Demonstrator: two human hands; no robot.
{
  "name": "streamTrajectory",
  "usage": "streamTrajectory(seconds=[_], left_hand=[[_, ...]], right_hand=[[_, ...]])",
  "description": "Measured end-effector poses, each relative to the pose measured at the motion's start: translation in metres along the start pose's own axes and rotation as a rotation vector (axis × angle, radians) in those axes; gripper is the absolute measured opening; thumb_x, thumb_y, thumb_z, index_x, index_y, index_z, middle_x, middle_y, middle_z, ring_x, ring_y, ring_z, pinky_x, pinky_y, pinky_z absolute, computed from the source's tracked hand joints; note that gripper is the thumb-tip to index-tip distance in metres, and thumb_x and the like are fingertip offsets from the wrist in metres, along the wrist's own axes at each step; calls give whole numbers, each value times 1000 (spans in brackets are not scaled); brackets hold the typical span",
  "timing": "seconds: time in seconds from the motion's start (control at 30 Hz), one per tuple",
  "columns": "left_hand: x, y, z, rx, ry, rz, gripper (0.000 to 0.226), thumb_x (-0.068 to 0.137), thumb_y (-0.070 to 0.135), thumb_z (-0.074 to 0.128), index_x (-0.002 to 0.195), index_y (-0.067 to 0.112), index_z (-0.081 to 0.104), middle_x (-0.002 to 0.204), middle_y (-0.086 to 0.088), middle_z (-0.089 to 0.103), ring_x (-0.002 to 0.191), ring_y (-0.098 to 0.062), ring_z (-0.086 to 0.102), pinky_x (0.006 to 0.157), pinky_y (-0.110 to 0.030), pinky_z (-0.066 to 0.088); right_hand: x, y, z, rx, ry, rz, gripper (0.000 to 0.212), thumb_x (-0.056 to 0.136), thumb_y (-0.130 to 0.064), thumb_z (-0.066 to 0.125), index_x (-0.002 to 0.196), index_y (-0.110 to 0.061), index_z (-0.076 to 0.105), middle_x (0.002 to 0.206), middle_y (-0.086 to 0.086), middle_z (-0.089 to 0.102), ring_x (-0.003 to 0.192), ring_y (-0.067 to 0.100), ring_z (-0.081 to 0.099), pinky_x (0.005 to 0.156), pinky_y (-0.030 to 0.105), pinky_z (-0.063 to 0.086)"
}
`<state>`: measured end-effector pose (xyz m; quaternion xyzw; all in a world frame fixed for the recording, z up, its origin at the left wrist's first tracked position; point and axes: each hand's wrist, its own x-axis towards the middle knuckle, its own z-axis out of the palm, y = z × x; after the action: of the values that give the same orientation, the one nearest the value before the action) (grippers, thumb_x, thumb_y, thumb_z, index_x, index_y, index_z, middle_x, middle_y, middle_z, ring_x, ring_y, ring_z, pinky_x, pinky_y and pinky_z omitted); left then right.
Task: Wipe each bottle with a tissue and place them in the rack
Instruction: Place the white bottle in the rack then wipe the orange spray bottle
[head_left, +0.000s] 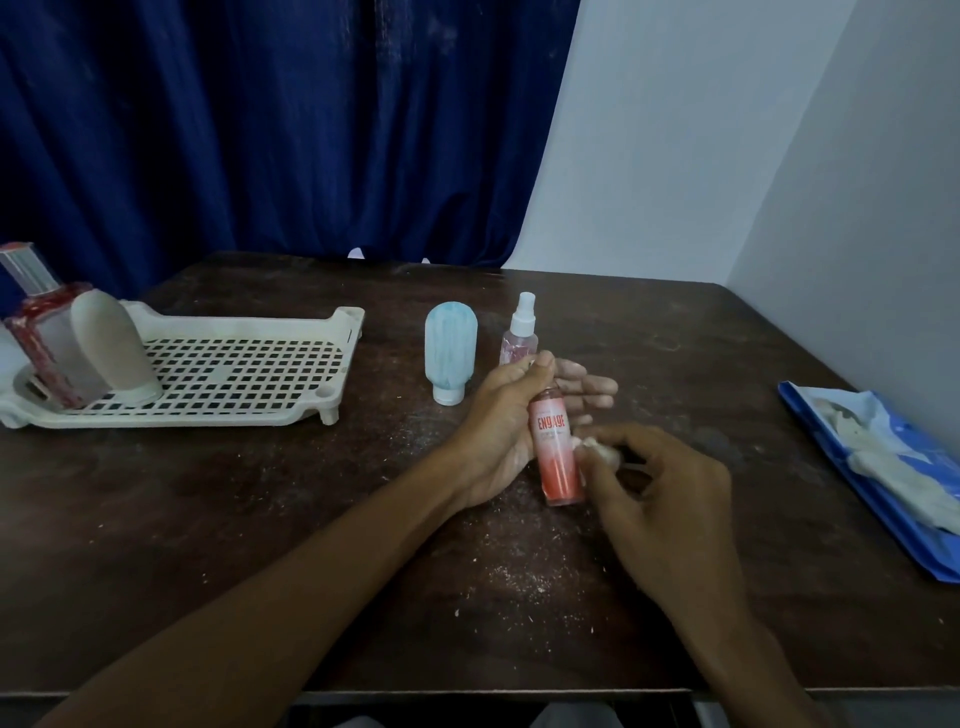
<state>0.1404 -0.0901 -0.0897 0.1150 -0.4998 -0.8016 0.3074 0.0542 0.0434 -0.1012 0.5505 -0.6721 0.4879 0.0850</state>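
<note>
My left hand (506, 415) holds a pink bottle labelled ENGAGE (556, 452) upright over the table, thumb near its top. My right hand (660, 499) pinches a small white tissue (597, 449) against the bottle's right side. Behind the hands stand a pale blue tube bottle (450, 347) on its white cap and a clear pink spray bottle (519, 332). A white perforated rack (234, 364) lies at the left. In its left end stand a red-trimmed clear bottle (44, 338) and a beige tube bottle (111, 345).
The dark wooden table (311, 493) is dusted with white crumbs. A blue tissue pack (883, 467) with white tissues on it lies at the right edge. A blue curtain hangs behind and a white wall rises on the right.
</note>
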Motion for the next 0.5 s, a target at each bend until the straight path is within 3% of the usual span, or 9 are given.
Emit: streamTrajectory(seconds=[0.1, 0.37, 0.5], left_hand=[[-2, -2, 5, -2, -68, 7, 31, 108, 23, 33, 104, 2, 56, 114, -23, 69, 101, -27, 69, 90, -37, 56], [0, 0, 0, 46, 15, 47, 32, 107, 23, 36, 105, 4, 62, 105, -15, 71, 96, -21, 66, 88, -33, 54], [0, -3, 5, 167, 29, 9, 37, 105, 31, 42, 117, 4, 64, 94, -2, 58, 83, -10, 58, 79, -26, 50]], right_hand=[[12, -3, 1, 3, 19, 29, 26, 89, -10, 68, 104, -32, 70, 89, -27, 64, 87, -9, 63, 77, 6, 47], [-1, -10, 7, -39, 46, -108, 24, 81, -5, 77, 102, -16, 76, 100, -8, 70, 92, -4, 62, 83, 2, 42], [-7, -8, 5, -74, 87, -89, 24, 79, -5, 79, 101, -14, 77, 97, -5, 71, 87, -1, 63, 82, 5, 45]])
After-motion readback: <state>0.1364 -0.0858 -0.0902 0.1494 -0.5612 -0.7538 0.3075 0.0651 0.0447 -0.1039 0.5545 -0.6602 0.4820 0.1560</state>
